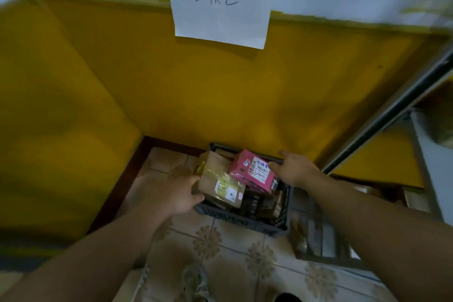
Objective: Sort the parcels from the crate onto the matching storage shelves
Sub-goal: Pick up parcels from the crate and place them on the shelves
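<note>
A dark plastic crate [235, 218] stands on the tiled floor against a yellow wall, filled with several parcels. On top lie a pink box [247, 169] with a white label and a brown cardboard parcel [215, 179] wrapped in yellowish tape. My left hand [176, 193] grips the crate's left rim, thumb over the edge. My right hand [294, 167] holds the crate's far right rim beside the pink box. Darker parcels [259, 203] lie lower in the crate, partly hidden.
A metal storage shelf frame [392, 110] rises at the right, with goods on its bottom level [318, 233]. A handwritten paper sign [218, 0] hangs on the wall above. The yellow wall corner closes in at the left. My shoe [196, 282] shows at the bottom.
</note>
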Tool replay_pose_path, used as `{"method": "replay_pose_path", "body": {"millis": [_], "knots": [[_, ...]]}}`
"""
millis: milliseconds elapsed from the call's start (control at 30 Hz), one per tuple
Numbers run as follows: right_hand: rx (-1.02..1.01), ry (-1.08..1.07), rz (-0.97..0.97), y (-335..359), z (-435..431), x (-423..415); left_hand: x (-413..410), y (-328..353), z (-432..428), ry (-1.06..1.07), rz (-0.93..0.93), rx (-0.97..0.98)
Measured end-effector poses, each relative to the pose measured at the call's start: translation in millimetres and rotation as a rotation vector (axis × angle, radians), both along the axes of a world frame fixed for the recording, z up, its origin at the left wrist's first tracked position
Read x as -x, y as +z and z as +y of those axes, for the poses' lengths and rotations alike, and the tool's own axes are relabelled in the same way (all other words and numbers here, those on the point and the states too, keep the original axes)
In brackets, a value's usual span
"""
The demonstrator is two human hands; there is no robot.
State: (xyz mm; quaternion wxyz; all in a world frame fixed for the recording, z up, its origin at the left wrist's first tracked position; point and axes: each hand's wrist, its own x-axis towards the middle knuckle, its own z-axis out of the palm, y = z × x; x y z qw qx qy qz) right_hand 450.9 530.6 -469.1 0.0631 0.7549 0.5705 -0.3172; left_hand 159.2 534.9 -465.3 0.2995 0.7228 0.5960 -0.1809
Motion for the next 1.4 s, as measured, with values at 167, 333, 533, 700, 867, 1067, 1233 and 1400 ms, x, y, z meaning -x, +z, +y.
{"method": "replay_pose_path", "body": {"millis": [167, 333, 533, 700, 867, 1067, 1233, 1400], "knots": [[0.044, -0.168, 0.038, -60, 24, 3, 2, -58, 74, -0.084, 0.008, 0.065], [0.129, -0.241, 0.073, -144, 49, -7, -11, -168, 131, -0.052, -0.042, 0.128], [0.167, -0.256, 0.140, -258, 91, -19, -54, -259, 165, -0.005, -0.062, 0.132], [0.191, -0.259, 0.154, -341, 111, -33, -87, -335, 185, 0.077, -0.186, 0.150], [0.161, -0.337, 0.211, -402, 123, -56, -119, -394, 201, 0.140, -0.351, 0.184], [0.120, -0.550, 0.325, -443, 127, -69, -139, -469, 212, 0.328, -0.454, 0.240], [-0.004, -0.691, 0.505, -452, 125, -63, -148, -440, 198, 0.456, -0.564, 0.257], [-0.120, -0.715, 0.610, -428, 118, -55, -129, -421, 192, 0.753, -0.651, 0.171]]}}
